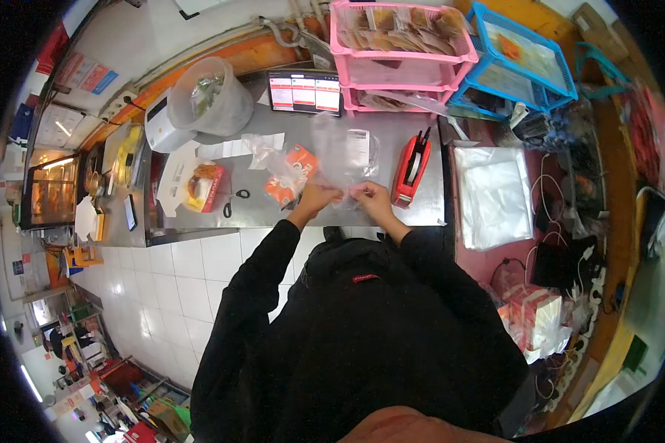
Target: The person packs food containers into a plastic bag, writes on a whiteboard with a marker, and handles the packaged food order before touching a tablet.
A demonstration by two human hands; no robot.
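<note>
A clear plastic bag lies on the steel table, its near edge between my two hands. My left hand pinches this edge, and my right hand grips it a short way to the right, fingers closed. A white printed slip shows at the bag's right part; whether it is inside or under the plastic I cannot tell. Beside my left hand lie orange-and-white packets in crinkled clear plastic. To the right of my right hand rests a red tape dispenser.
Scissors and an open food box lie at left. Behind stand a clear tub, a tablet, a pink rack of packets and a blue rack. Clear bags are stacked at right.
</note>
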